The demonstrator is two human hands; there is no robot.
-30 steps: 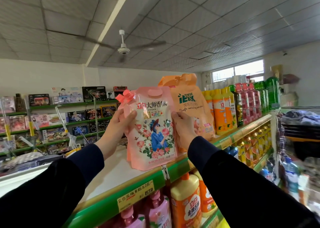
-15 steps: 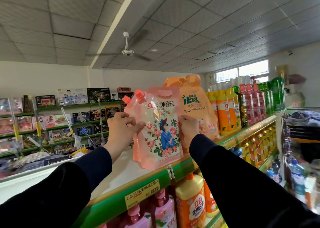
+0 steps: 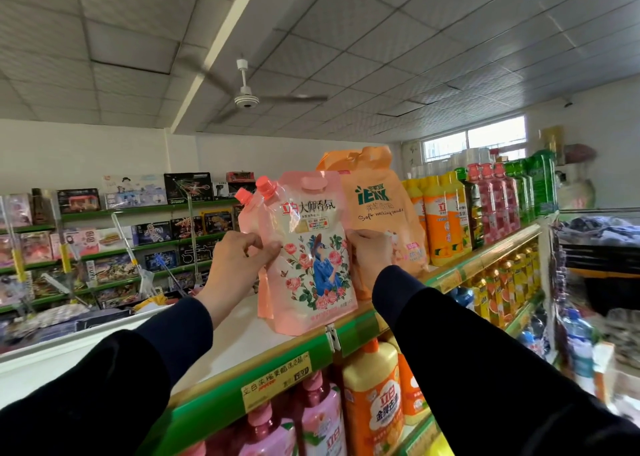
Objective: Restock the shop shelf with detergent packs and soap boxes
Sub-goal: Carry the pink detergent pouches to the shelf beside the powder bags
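Observation:
A pink detergent pouch (image 3: pixel 313 261) with a rose picture stands upright at the front of the top shelf (image 3: pixel 242 345). A second pink pouch (image 3: pixel 249 220) stands right behind it, only its left edge and red cap showing. My left hand (image 3: pixel 239 261) pinches the front pouch's left edge. My right hand (image 3: pixel 369 260) grips its right edge. An orange detergent bag (image 3: pixel 381 203) stands directly behind and to the right, touching the pouches.
Orange, red and green bottles (image 3: pixel 478 206) line the top shelf to the right. Pink and orange bottles (image 3: pixel 374 400) fill the shelf below, behind a yellow price label (image 3: pixel 277 381). Bare white shelf top lies left of the pouches. Toy shelves (image 3: pixel 138 234) stand beyond.
The pink pouch has settled lower onto the shelf front, and my left hand has slid from its upper left corner down to its left edge. My head has come closer.

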